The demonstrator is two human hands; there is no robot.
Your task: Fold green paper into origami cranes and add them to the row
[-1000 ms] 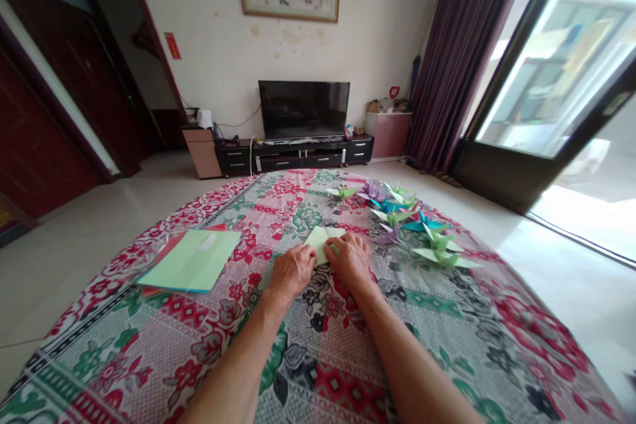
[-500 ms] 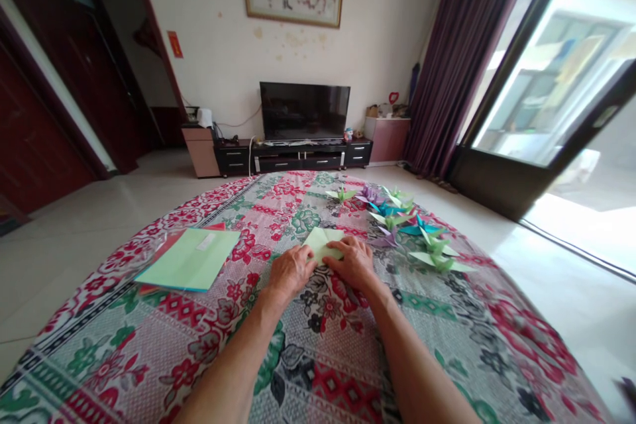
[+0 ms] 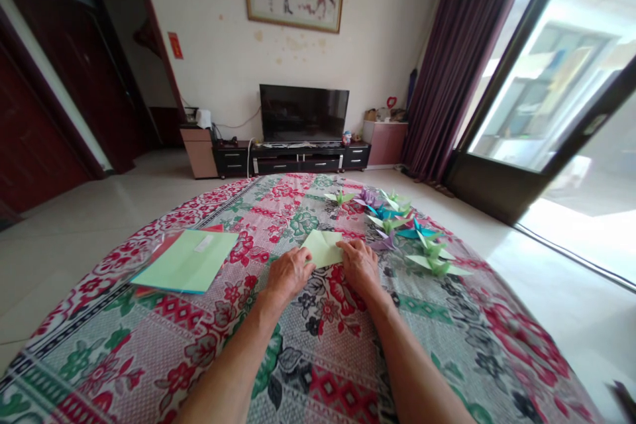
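Note:
A light green sheet of origami paper (image 3: 322, 250), partly folded, lies on the patterned tablecloth (image 3: 318, 358) between my two hands. My left hand (image 3: 292, 271) pinches its left lower edge, fingers curled together. At the right edge, my right hand (image 3: 360, 265) grips the paper between thumb and bent fingers. Creases show near the paper's top middle. Off to the right sits a group of folded paper cranes (image 3: 390, 224) in green, purple and blue; the nearest green crane (image 3: 438, 265) is closest to my right hand.
To the left lies a stack of coloured paper (image 3: 186, 262), light green on top with red and blue edges beneath. Beyond the round table's far edge stand a low black cabinet (image 3: 298, 162) and a television (image 3: 304, 114). A glass door (image 3: 521, 93) is at the right.
My right hand has slid from the middle of the paper out to its right edge, uncovering more of the sheet. My left hand stays at the left edge.

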